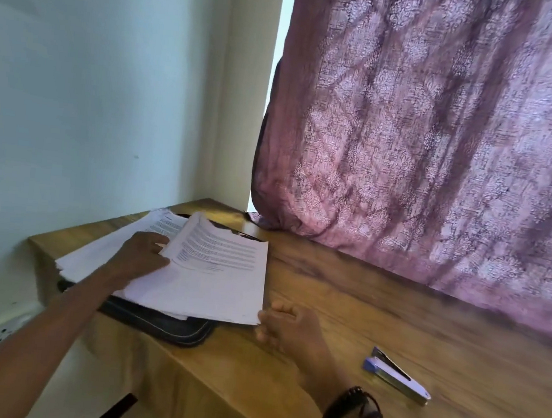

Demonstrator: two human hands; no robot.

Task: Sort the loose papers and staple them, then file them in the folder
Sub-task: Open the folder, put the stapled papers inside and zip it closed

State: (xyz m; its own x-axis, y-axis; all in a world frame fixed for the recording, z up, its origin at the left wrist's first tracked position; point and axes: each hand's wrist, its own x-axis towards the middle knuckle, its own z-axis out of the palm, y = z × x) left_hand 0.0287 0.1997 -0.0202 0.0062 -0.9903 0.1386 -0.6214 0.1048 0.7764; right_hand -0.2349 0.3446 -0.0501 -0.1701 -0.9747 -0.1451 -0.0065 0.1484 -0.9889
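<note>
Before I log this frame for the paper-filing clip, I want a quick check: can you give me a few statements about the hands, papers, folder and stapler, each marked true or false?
1. The left hand rests on the papers. True.
2. The stapler is held in the right hand. False: it lies alone on the wooden table, to the right of that hand.
3. The papers lie on top of the dark folder. True.
4. The papers are already closed inside the folder. False: they lie loose on top of it.
5. The right hand touches the near right corner of the papers. True.
</note>
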